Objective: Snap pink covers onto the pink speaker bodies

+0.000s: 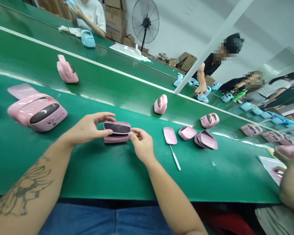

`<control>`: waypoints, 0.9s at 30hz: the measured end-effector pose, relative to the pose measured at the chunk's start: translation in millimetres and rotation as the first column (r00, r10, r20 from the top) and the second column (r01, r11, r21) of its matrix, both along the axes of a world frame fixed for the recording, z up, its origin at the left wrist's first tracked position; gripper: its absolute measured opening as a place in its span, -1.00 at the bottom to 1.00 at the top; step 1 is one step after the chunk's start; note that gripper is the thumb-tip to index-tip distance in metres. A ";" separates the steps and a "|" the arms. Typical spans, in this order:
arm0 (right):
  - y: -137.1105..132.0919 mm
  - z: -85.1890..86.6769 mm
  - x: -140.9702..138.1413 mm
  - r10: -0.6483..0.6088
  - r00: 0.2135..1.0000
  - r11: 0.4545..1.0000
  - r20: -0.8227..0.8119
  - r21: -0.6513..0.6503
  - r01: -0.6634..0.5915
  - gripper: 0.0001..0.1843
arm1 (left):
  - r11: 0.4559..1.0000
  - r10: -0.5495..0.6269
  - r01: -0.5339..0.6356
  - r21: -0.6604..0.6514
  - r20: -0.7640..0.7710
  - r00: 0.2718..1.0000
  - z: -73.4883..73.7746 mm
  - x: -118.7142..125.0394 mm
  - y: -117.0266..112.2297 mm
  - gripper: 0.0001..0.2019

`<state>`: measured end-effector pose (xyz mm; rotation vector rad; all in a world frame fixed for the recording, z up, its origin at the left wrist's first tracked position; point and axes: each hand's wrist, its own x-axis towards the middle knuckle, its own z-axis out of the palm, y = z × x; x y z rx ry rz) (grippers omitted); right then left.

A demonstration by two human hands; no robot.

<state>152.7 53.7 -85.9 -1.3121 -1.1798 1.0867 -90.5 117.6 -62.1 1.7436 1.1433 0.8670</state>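
The left hand (pixel 87 129) and right hand (pixel 142 145) pinch a pink plastic casing (pixel 117 132) between them, its dark window facing up. Each hand's fingers are closed on one end, and the casing sits at the centre of the grip, low over the green conveyor belt (pixel 147 178). At 2 o'clock lie a stack of pink shells (pixel 205 139) and a white-stemmed pink paddle (pixel 170 135). A large pink unit (pixel 36 112) sits at 10 o'clock. Cardboard cartons (pixel 114 21) stand far off at 11 o'clock, their contents hidden.
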 end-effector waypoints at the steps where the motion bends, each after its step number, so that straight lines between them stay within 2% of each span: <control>1: 0.5 0.1 -1.0 -0.002 1.000 1.000 -0.027 -0.013 0.002 -0.53 | 1.000 0.005 -0.005 0.000 0.003 1.000 0.5 -0.9 0.3 -0.31; 5: 2.3 2.7 -5.9 -0.015 0.992 0.997 -0.128 -0.071 0.005 -0.58 | 0.998 0.019 -0.019 -0.058 0.011 1.000 4.6 -3.8 -0.1 -0.39; 7: 3.5 3.6 -8.4 -0.015 0.985 0.995 -0.169 -0.096 -0.001 -0.62 | 0.997 0.007 -0.008 -0.076 -0.015 1.000 5.5 -4.2 -0.4 -0.53; 10: 4.8 3.2 -10.2 -0.017 0.976 0.993 -0.217 -0.121 -0.010 -0.65 | 0.998 -0.053 0.050 -0.023 -0.130 0.990 5.0 -3.4 -1.1 -0.67; 13: 4.7 1.7 -8.9 -0.031 0.967 0.991 -0.254 -0.135 -0.004 -0.65 | 0.989 -0.124 0.139 0.045 -0.255 0.959 3.9 -1.2 -2.9 -0.65; 16: 3.7 1.2 -6.8 -0.042 0.958 0.989 -0.283 -0.146 0.000 -0.66 | 0.978 -0.140 0.180 0.107 -0.308 0.941 1.2 1.7 -4.8 -0.62; 19: 2.6 2.2 -6.1 -0.049 0.953 0.988 -0.300 -0.155 0.002 -0.67 | 0.970 -0.135 0.187 0.152 -0.304 0.943 -2.8 3.8 -5.5 -0.70; 23: -0.2 4.7 -5.9 -0.074 0.942 0.987 -0.328 -0.159 0.022 -0.67 | 0.958 -0.118 0.170 0.231 -0.223 0.968 -3.4 6.1 -7.2 -0.78; 27: -6.5 10.1 -2.2 -0.073 0.921 0.989 -0.382 -0.145 0.018 -0.64 | 0.902 -0.059 0.103 0.419 -0.117 0.991 5.2 13.1 -15.5 -0.88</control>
